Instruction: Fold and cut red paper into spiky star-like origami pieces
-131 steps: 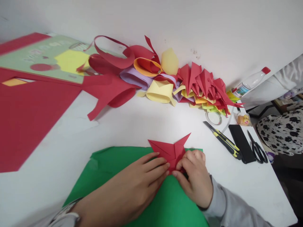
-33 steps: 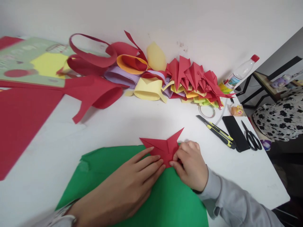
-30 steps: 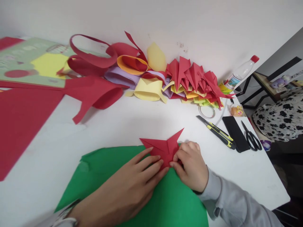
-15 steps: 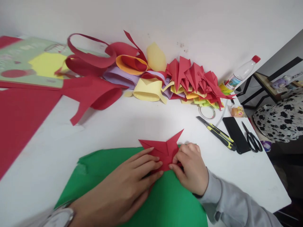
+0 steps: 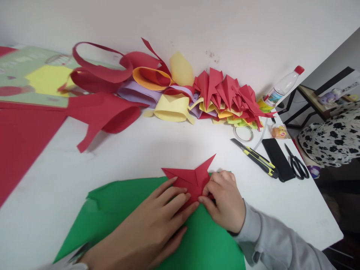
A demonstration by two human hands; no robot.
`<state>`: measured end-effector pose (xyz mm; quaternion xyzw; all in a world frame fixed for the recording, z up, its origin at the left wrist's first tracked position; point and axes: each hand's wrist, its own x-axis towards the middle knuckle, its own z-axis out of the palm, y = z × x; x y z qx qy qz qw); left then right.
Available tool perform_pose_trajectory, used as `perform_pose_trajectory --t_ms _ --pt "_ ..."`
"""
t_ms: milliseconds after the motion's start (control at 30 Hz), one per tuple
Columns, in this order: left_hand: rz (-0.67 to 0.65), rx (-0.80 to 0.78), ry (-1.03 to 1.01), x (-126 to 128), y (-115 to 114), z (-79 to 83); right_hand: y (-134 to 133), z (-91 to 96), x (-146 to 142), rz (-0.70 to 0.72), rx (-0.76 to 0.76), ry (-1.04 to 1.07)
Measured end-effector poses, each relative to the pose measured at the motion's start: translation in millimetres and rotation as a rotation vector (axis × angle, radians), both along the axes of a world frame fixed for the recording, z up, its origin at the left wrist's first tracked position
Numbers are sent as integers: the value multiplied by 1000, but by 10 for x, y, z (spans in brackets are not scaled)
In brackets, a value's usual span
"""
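A folded piece of red paper (image 5: pixel 194 176) lies over the far edge of a green paper sheet (image 5: pixel 120 198), two pointed corners sticking up and out. My left hand (image 5: pixel 157 217) rests flat on the red paper's left part, fingers stretched out and a little apart, the thumb over the green sheet. At the lower right edge of the red paper, my right hand (image 5: pixel 225 198) pinches it between thumb and curled fingers. The fingers hide part of the fold there.
Along the wall lie red paper shapes (image 5: pixel 107 116), a pale yellow paper loop (image 5: pixel 173 108) and a pile of folded red pieces (image 5: pixel 227 90). To the right are a bottle (image 5: pixel 281 90), tape roll (image 5: pixel 243 133), utility knife (image 5: pixel 255 159), black case (image 5: pixel 278 160) and scissors (image 5: pixel 296 163).
My left thumb has spread away from the fingers, and the index fingertip has slid right along the red paper's near edge. My right hand keeps its pinch. The view has shifted slightly.
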<state>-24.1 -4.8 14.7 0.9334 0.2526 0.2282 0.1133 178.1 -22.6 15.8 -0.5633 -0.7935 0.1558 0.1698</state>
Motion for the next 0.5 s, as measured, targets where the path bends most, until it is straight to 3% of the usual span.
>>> perform_pose_trajectory --t_ms 233,367,500 --pt "54 12 -57 46 -55 -97 30 104 284 -61 -121 104" --pt "78 22 -76 62 -70 -139 29 143 401 -27 -153 164" --pt "-26 133 -60 72 -51 -167 11 126 364 -33 -139 150"
